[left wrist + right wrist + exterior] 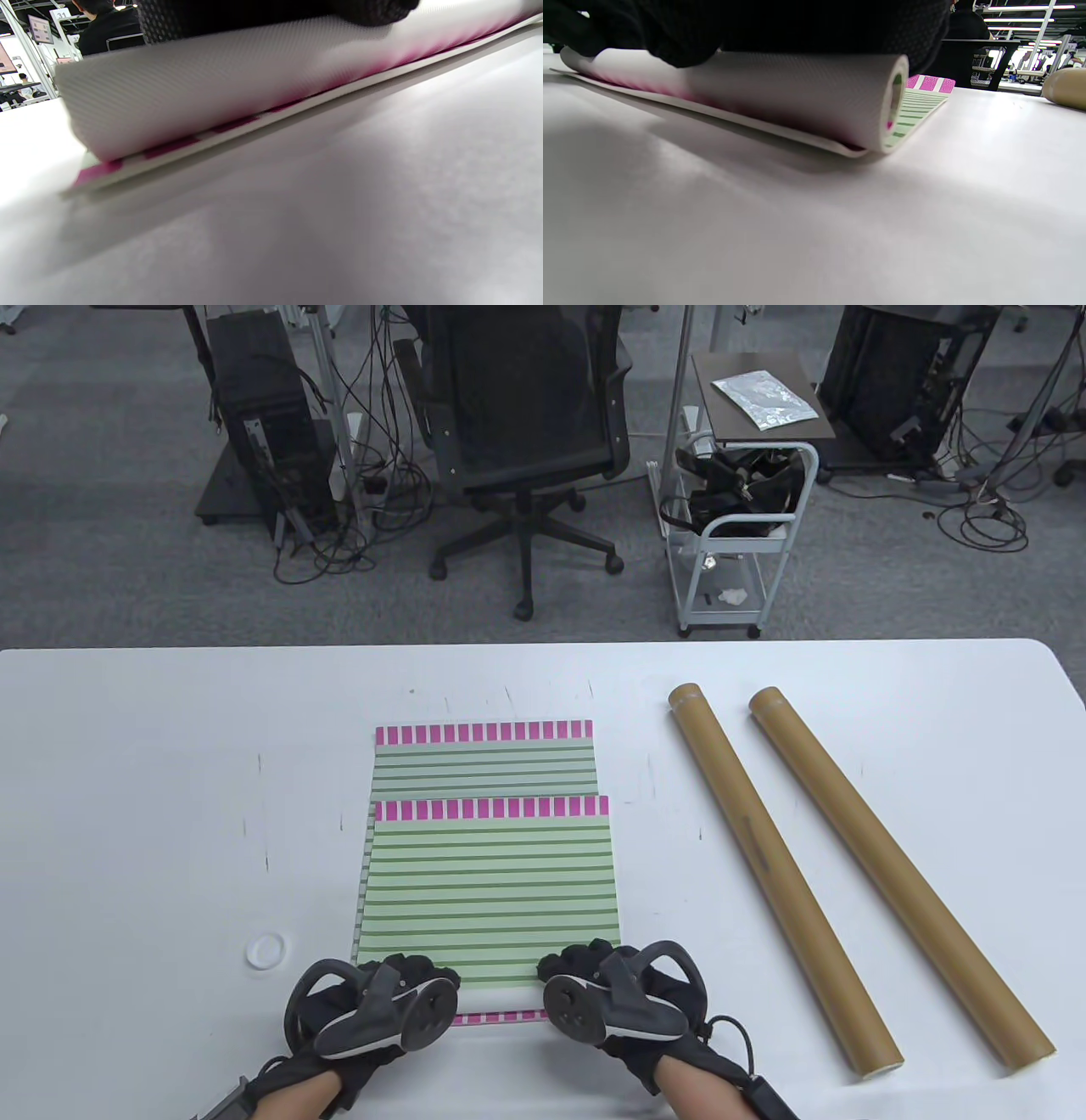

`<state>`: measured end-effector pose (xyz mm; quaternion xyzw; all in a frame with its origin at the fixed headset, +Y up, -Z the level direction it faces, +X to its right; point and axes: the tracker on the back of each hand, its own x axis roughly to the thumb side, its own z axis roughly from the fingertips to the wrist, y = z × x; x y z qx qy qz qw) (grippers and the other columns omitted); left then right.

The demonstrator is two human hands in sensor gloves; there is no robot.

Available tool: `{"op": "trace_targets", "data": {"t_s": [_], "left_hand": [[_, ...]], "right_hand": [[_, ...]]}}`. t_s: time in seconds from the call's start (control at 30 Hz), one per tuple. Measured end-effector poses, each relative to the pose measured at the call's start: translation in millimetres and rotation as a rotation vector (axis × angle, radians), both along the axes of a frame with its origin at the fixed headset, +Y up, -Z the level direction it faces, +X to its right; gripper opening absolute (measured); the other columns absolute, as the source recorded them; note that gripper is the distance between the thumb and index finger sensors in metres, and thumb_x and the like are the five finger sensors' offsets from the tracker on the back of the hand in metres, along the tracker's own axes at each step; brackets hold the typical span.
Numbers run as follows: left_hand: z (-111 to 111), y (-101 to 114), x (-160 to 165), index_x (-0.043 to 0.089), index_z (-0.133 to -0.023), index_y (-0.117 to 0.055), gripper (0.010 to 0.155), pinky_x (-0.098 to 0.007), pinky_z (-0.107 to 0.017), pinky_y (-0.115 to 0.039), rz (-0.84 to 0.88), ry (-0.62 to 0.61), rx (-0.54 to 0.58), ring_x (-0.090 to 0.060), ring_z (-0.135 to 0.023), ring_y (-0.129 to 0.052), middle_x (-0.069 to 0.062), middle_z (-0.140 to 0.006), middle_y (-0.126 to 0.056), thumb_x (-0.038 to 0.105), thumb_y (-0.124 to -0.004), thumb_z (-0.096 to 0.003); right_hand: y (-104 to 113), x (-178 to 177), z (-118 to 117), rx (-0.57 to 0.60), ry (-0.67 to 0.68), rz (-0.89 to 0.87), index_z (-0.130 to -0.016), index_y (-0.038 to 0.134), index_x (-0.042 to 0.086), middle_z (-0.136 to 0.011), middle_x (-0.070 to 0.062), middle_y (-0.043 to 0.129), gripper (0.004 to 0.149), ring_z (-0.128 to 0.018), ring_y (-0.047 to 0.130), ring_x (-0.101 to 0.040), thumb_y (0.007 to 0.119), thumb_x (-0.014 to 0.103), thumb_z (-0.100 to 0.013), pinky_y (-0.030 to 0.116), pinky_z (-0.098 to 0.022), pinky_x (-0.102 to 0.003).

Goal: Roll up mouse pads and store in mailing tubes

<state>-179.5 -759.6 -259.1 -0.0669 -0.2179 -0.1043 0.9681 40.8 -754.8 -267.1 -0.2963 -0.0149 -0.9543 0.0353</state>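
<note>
The white counter (127, 814) carries everything: 2 green-striped mouse pads with pink-checked ends, 2 brown mailing tubes and a small white cap. The lower mouse pad (484, 759) lies flat at the counter's middle, its far end showing beyond the upper mouse pad (490, 891), which lies on top of it, shifted nearer the person. The upper pad's near end is curled into a roll, pale underside outward, resting on the lower pad's pink edge. The left mailing tube (776, 869) and right mailing tube (895, 865) lie side by side to the right of the pads, slanting, apart from each other. The left hand (373, 1001) grasps the roll's left part, fingers curled over it; the right hand (624, 997) grasps its right part the same way. The white cap (265, 949) sits left of the pads, near the left hand
</note>
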Motion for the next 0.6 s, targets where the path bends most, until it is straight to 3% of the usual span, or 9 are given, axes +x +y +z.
{"op": "trace_targets", "data": {"t_s": [0.13,0.3,0.5,0.6], "left_hand": [[1.4,-0.2,0.4,0.038,-0.091,-0.066,0.049,-0.026,-0.058,-0.084,-0.027,-0.007,0.022,-0.014,-0.077,-0.091,0.011,-0.089,-0.083,0.044,-0.064,-0.0428],[-0.9,2.0,-3.1,0.038,-0.092,-0.066,0.049,-0.028,-0.06,-0.083,0.005,-0.02,-0.03,-0.015,-0.078,-0.091,0.009,-0.09,-0.083,0.044,-0.065,-0.0431],[5.9,6.0,-3.0,0.036,-0.09,-0.07,0.049,-0.028,-0.055,-0.086,0.024,-0.09,-0.084,-0.016,-0.072,-0.095,0.008,-0.086,-0.087,0.044,-0.066,-0.0425],[8.4,6.2,-0.7,0.04,-0.09,-0.069,0.047,-0.027,-0.052,-0.088,-0.003,-0.106,-0.061,-0.016,-0.07,-0.097,0.009,-0.085,-0.089,0.044,-0.066,-0.0424]], "right_hand": [[-6.1,3.4,-4.1,-0.042,-0.027,-0.013,-0.095,0.069,0.025,-0.088,0.0,0.081,0.053,-0.072,0.085,-0.024,0.073,0.04,-0.045,0.074,-0.06,-0.043],[-3.4,1.7,-6.4,-0.04,-0.007,-0.002,-0.093,0.072,0.025,-0.085,-0.001,0.084,0.051,-0.069,0.088,-0.023,0.074,0.038,-0.045,0.076,-0.058,-0.042],[0.0,4.1,-2.7,-0.154,0.035,-0.035,-0.091,0.077,0.022,-0.08,-0.002,0.089,0.049,-0.063,0.091,-0.023,0.074,0.037,-0.044,0.079,-0.054,-0.042],[0.1,3.2,-1.9,-0.164,0.041,-0.023,-0.091,0.077,0.022,-0.081,-0.003,0.088,0.048,-0.064,0.091,-0.024,0.072,0.035,-0.045,0.079,-0.054,-0.042]]}}
